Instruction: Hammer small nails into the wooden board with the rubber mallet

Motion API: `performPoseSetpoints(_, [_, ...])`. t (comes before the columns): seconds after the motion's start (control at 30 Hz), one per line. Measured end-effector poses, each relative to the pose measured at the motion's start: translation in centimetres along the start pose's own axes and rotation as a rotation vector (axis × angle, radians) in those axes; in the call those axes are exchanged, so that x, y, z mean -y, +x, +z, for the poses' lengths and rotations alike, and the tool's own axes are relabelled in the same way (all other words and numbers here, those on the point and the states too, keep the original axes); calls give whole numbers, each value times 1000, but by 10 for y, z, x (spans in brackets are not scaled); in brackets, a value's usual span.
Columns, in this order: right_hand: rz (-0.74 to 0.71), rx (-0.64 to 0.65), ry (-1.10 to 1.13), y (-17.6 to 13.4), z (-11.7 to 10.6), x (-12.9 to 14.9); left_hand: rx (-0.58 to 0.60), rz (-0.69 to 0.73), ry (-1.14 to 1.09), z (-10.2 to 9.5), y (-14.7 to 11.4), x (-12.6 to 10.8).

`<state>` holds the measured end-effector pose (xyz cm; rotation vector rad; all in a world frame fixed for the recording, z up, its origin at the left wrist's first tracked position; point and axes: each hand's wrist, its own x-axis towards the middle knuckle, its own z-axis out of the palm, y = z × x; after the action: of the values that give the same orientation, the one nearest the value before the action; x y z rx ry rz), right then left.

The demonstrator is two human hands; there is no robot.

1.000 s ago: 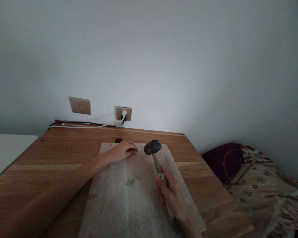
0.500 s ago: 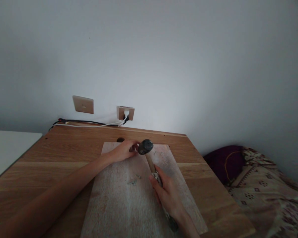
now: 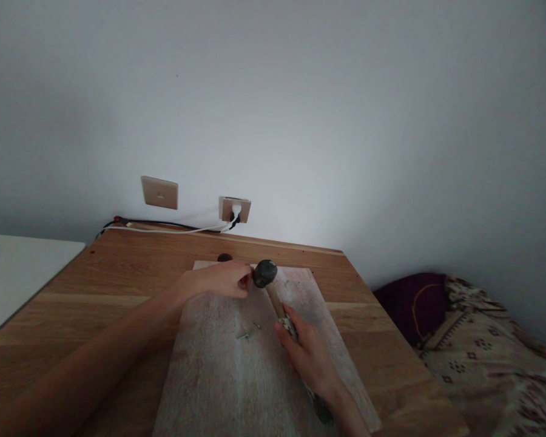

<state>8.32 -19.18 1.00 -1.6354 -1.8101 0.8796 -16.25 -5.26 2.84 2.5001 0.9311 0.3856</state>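
Observation:
My right hand (image 3: 310, 352) is wrapped round the handle of a hammer (image 3: 264, 273) with a dark, blunt head and a wooden shaft. The head is raised over the far part of a worn, whitish board (image 3: 218, 364). Just left of the head, my left hand (image 3: 230, 278) is closed with its fingertips together. Whatever those fingers pinch is hidden or too small to make out. Several small nails (image 3: 244, 335) lie loose on the middle of the board, and a few more tiny bits (image 3: 292, 283) sit near its far right corner.
Under the board is a wooden table (image 3: 131, 267), set against a pale wall. A plugged-in socket (image 3: 235, 210) and a wall plate (image 3: 159, 192) are above it, with cables (image 3: 173, 229) along the back edge. A white surface (image 3: 27, 267) stands left; patterned cloth (image 3: 477, 358) lies right.
My left hand has turned slightly and its fingers have curled in more. The hammer head has dipped a little beside it. The whole view has shifted slightly.

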Motion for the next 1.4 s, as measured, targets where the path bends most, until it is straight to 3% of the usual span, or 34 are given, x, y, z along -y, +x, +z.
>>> performPoseSetpoints(0.07, [18, -10, 38, 1, -2, 1, 71, 77, 36, -1, -6, -18])
performPoseSetpoints(0.17, [71, -56, 116, 2, -4, 3, 96, 203, 138, 13, -9, -42])
performPoseSetpoints(0.3, [77, -73, 180, 2, -7, 4, 92, 254, 262, 32, -6, -55])
performPoseSetpoints(0.4, [69, -62, 207, -1, -8, 1, 72, 236, 191, 25, -5, -45])
performPoseSetpoints(0.57, [66, -39, 201, -5, -10, -1, -7, 99, -65, 1, -8, -4])
performPoseSetpoints(0.73, [70, -41, 208, -3, -7, 0, -197, -65, -252, 16, -11, 25])
performPoseSetpoints(0.87, [54, -15, 218, -3, -3, -1, -337, -82, -275, 33, -10, 32])
performPoseSetpoints(1.27, [72, -3, 197, -2, 2, 3, -323, 0, -232, 39, -11, 38])
performPoseSetpoints(1.4, [46, 12, 177, -2, 4, 6, -327, -67, -226, 38, -10, 33])
